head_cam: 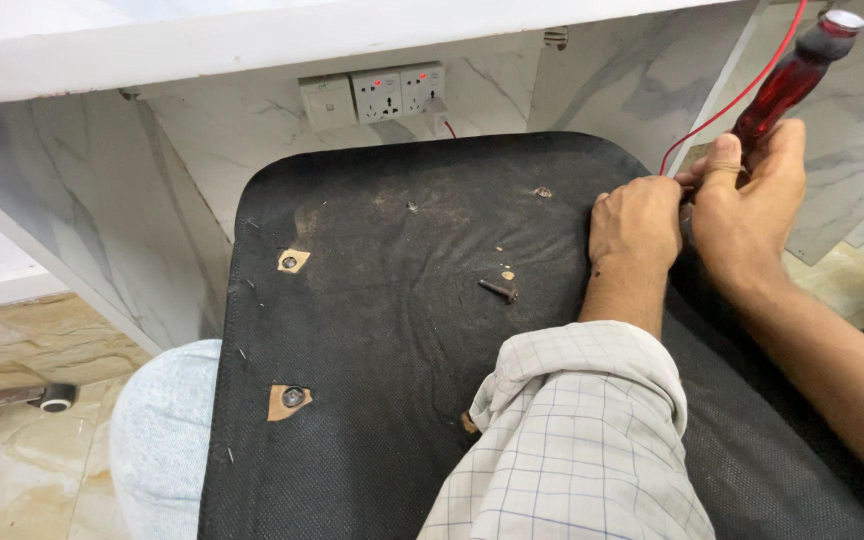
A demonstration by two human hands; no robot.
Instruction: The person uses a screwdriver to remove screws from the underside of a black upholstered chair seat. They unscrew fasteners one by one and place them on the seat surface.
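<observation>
Right hand shut tight round red screwdriver, long handle leaning up and away, tip hidden at right edge of black seat bottom; left hand curled just beside, pinching there, loose screw lying nearer left hand.

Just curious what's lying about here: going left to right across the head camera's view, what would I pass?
Grey chair caster wheel → lower silver bolt in the black fabric panel → loose dark screw → left hand → right hand gripping red-handled screwdriver.
</observation>
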